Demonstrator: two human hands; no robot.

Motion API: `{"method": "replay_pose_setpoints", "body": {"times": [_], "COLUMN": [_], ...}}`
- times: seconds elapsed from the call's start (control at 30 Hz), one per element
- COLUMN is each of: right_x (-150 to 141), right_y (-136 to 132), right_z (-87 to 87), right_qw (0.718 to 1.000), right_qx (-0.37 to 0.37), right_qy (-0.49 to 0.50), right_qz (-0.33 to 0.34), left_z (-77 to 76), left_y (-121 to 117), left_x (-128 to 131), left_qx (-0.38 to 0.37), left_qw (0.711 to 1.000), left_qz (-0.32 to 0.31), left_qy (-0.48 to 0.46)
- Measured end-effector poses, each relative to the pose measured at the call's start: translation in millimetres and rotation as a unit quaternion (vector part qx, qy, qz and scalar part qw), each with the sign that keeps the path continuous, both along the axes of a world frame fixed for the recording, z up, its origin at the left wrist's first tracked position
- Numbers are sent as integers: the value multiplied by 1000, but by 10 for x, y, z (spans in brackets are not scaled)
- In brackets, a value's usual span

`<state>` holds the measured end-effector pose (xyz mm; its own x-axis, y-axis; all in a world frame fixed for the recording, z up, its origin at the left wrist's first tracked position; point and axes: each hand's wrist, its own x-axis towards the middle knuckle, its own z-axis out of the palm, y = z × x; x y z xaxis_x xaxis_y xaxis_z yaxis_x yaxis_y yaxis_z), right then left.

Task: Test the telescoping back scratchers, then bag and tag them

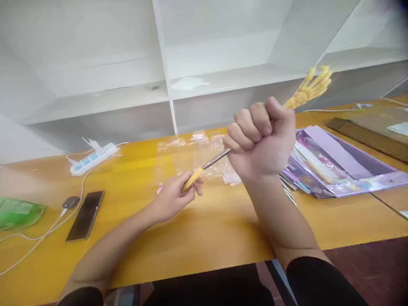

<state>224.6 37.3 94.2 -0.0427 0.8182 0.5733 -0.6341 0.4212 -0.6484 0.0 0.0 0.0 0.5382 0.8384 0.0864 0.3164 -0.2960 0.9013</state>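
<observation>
A back scratcher [216, 158] slants up to the right between my hands. Its yellow end is shaped like a skeletal hand, its shaft is metal, and its lower handle is yellow. My right hand [263, 140] is raised with its fingers wrapped round the stick just below the yellow claw. Lower down, my left hand [177, 191] grips the yellow handle above the table. Behind it lies crumpled clear plastic wrapping [197, 157]. Beneath my right wrist, several thin metal rods [287, 187] lie on the table, partly hidden.
A purple box [344, 161] with packaged items lies at right, near a brown cardboard box [379, 127]. At left are a phone [85, 216], a white power strip [94, 159], cables, a small black charger [70, 202] and a green package [19, 212]. White shelving [170, 91] stands behind the table.
</observation>
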Motion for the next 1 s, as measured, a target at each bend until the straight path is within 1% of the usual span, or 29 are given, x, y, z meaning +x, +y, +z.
{"method": "replay_pose_setpoints", "body": {"times": [0.1,0.17,0.23,0.3,0.47,0.53,0.57,0.63,0.67,0.7,0.77,0.83,0.9,1.0], "right_x": [24,37,46,53,42,39,45,78,102,128,166,165,127,49], "right_y": [20,23,20,19,59,88,104,133,148,165,203,250,300,365], "right_z": [-8,-12,-19,-36,-90,-96,-95,-91,-91,-92,-99,-112,-130,-163], "right_qw": [1000,999,997,993,988,981,973,953,946,944,952,964,974,986], "right_qx": [-1,-3,1,21,63,84,97,112,107,96,71,70,75,49], "right_qy": [-22,-43,-71,-98,-116,-135,-147,-182,-206,-231,-259,-241,-203,-145], "right_qz": [-4,-20,-44,-61,-75,-111,-145,-216,-228,-217,-148,-89,-71,-64], "left_z": [85,120,136,140,147,160,170,204,229,260,340,431,514,588], "left_y": [-48,-63,-65,-61,-47,-25,-8,34,55,74,101,109,105,103], "left_x": [-44,-65,-72,-69,-58,-88,-116,-192,-236,-282,-367,-437,-492,-560], "left_qx": [16,27,41,51,77,100,117,170,204,240,309,362,401,447], "left_qw": [1000,999,998,998,996,994,991,981,972,961,935,909,885,856], "left_qz": [-6,-6,-3,6,24,38,52,91,112,132,165,190,219,251], "left_qy": [20,34,44,44,31,29,30,36,40,47,62,78,87,74]}}
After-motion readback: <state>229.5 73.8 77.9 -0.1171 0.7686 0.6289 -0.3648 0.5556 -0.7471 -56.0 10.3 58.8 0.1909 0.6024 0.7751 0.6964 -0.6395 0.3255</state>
